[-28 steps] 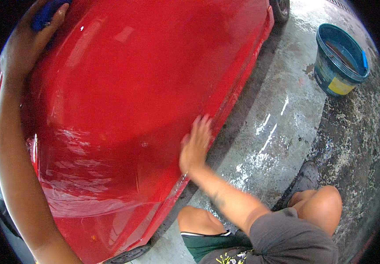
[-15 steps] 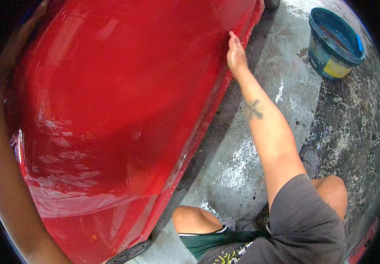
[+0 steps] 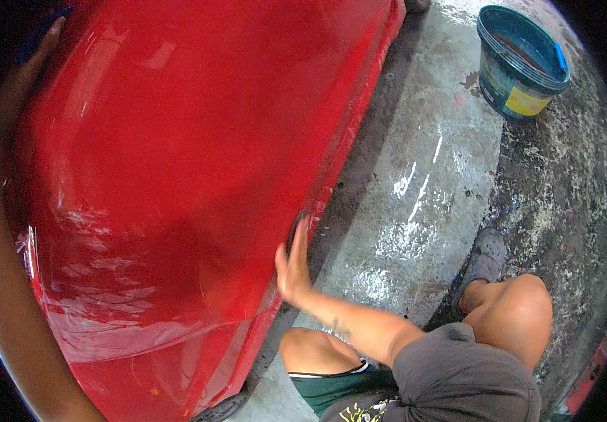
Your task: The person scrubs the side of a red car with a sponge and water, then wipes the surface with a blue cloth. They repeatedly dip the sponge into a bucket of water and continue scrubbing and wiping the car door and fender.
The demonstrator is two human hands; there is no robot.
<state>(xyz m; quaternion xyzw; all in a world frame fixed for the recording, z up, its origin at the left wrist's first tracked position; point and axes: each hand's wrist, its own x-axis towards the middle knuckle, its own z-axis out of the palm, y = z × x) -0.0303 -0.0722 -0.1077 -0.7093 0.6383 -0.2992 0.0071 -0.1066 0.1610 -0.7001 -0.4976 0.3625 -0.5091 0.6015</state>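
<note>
Two hands are on the red car body [image 3: 177, 176]. The right hand [image 3: 293, 264] lies flat, fingers [image 3: 302, 232] straight and together, against its lower edge above the wet floor [image 3: 416, 176]. The left hand [image 3: 26, 67] reaches over the far top edge; its fingers are hidden, so their state cannot be told. This looks like hand-wiping the panel; the next move calls for sliding the palm along that edge.

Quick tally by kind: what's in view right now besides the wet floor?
Red car body: 1
Blue bucket: 1
Dark shoe: 1
Hands: 2, the right hand flat on the car's lower edge, the left hand at its top
Total: 5
</note>
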